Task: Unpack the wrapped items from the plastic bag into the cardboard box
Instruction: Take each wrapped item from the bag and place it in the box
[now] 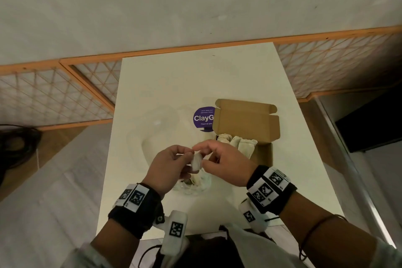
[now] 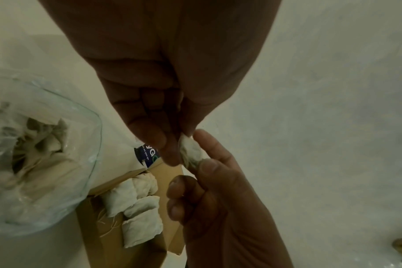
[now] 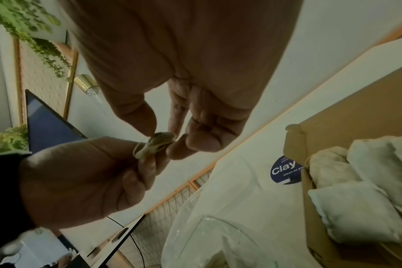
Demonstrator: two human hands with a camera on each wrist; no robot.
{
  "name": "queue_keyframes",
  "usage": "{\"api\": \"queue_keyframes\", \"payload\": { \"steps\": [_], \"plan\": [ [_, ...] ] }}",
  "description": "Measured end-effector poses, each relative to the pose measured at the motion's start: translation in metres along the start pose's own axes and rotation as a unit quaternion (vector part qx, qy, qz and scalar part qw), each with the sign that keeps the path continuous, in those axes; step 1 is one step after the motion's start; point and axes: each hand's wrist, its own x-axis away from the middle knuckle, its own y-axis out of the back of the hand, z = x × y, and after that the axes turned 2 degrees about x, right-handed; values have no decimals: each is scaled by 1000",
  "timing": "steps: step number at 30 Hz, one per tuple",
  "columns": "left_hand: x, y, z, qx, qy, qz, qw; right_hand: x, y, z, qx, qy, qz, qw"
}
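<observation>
Both hands meet above the near middle of the white table (image 1: 195, 80) and pinch one small white wrapped item (image 1: 195, 162) between them. My left hand (image 1: 187, 156) pinches its left end, my right hand (image 1: 204, 155) its right end. In the left wrist view the wrapped item (image 2: 191, 151) sits between my left fingertips (image 2: 172, 148) and the right hand's thumb and forefinger. The clear plastic bag (image 1: 196, 183) lies under the hands with more wrapped items (image 2: 41, 143) inside. The open cardboard box (image 1: 245, 122) stands to the right and holds several wrapped items (image 1: 240, 143).
A purple round sticker (image 1: 203, 118) lies on the table by the box's left side. The bag's loose film (image 1: 161, 135) spreads left of the box. A dark screen (image 1: 369, 124) stands off the table to the right, and cables (image 1: 17, 143) lie on the floor at left.
</observation>
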Motion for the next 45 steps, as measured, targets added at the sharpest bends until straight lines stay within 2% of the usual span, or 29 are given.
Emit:
{"api": "queue_keyframes", "payload": {
  "steps": [7,10,13,21,25,27,30,34,37,41,45],
  "plan": [
    [6,3,-8,4,5,7,1000,6,-1,5,19,38,29,999],
    [6,3,-9,3,9,11,1000,5,-5,3,45,40,-11,998],
    [8,2,-8,-8,-2,6,1000,4,-7,3,7,30,-41,999],
    [21,2,-13,-25,-86,3,996,10,-2,10,-74,10,-71,995],
    [33,2,-13,-149,-178,4,973,11,1,11,-78,21,-78,994],
    [34,-1,-12,-150,-175,17,973,12,1,12,-79,26,-78,993],
    [30,-6,-15,-125,-181,-6,976,13,1,11,-77,35,-80,993],
    [26,-6,-19,-160,-214,-18,963,14,3,9,-72,31,-78,994],
    [24,-5,-21,-161,-204,-23,965,14,3,10,-72,33,-80,994],
    [21,1,-27,-148,-193,-61,968,11,3,8,-80,15,-103,991],
    [17,7,-41,-137,-195,-59,969,8,7,6,-57,-16,-99,993]
  ]
}}
